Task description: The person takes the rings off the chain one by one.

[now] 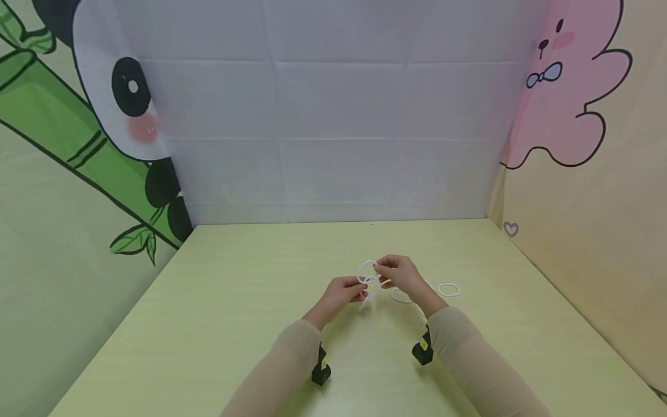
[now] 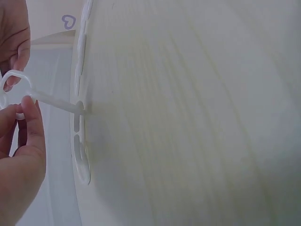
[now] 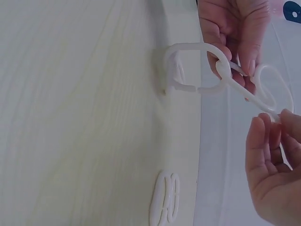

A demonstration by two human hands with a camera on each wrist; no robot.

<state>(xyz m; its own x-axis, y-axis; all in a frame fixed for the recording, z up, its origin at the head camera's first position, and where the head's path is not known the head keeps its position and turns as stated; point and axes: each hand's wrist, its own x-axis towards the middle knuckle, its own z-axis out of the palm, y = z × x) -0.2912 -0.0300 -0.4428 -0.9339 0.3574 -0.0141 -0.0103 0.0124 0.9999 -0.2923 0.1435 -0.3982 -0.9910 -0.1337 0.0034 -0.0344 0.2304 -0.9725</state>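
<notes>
Between my two hands are white plastic chain links, hooked together. My left hand [image 1: 339,296] pinches one link between thumb and fingertips. Slightly higher and to the right, my right hand [image 1: 400,271] pinches another link [image 3: 254,100] between thumb and fingers. In the right wrist view, a rounded link [image 3: 190,46] with a narrow split in its side hangs from the held ones, beside the left hand's fingertips. The left wrist view shows a link [image 2: 56,102] slanting from the left hand [image 2: 23,160] toward the table. Fingers hide parts of the held links.
Loose white links lie on the pale wooden table [image 1: 250,324] near my right forearm, one link [image 1: 449,296] farthest right. More links [image 2: 80,52] show along the table in the left wrist view. A white sheet [image 1: 333,174] stands behind the table.
</notes>
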